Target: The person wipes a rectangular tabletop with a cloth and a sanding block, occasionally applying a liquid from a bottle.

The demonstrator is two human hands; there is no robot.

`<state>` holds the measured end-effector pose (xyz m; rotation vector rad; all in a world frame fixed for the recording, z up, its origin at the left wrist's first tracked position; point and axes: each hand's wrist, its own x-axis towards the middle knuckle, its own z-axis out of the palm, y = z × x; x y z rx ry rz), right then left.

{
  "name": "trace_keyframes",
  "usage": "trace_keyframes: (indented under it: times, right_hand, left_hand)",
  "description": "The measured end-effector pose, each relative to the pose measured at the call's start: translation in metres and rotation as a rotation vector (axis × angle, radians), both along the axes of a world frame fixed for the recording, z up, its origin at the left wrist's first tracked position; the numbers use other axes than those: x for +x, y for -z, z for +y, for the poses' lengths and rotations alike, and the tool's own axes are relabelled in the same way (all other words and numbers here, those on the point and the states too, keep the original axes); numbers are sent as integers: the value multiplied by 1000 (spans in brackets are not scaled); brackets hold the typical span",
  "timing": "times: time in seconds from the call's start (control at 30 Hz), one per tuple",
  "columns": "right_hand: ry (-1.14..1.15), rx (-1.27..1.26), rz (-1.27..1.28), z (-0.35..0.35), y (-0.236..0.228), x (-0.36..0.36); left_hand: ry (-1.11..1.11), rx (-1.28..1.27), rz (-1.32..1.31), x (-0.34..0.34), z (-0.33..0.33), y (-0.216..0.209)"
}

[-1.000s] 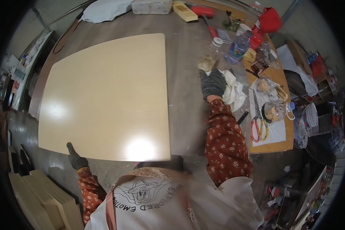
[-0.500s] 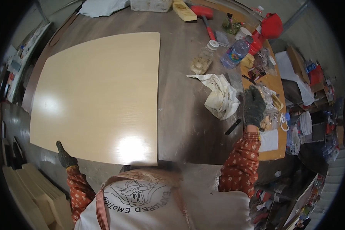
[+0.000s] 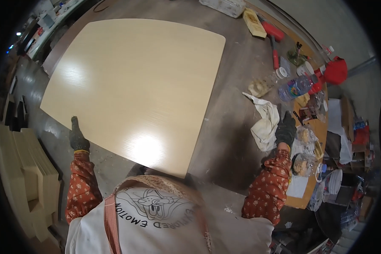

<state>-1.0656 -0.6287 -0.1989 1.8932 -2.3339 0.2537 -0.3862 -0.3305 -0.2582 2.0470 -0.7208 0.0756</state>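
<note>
Your gloved left hand [image 3: 78,136] presses flat at the pale board's [image 3: 135,80] near edge; your right hand [image 3: 286,129], loosely curled, rests beside the white rag [image 3: 264,122].

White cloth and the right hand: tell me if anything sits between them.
Nothing visible does. The right hand hovers just right of the white cloth, at its edge, only bare grey worktop alongside.

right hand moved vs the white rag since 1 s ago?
Yes. The right hand went from the white rag's far left side to its right edge, toward the cluttered bench.

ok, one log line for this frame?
left hand: on panel edge | right hand: beside rag | panel: flat on floor
</note>
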Motion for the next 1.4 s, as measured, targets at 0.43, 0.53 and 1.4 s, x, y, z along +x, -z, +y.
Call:
trace_keyframes:
  times: [0.43, 0.53, 1.4]
  right_hand:
    - [-677, -243, -250, 118, -89, 148]
    - [-981, -254, 163, 141, -52, 195]
    - [-419, -192, -241, 151, 98, 85]
  left_hand:
    - [-288, -259, 630, -33, -11, -33]
    - [-146, -405, 710, -32, -11, -24]
    - [-463, -198, 167, 27, 50, 0]
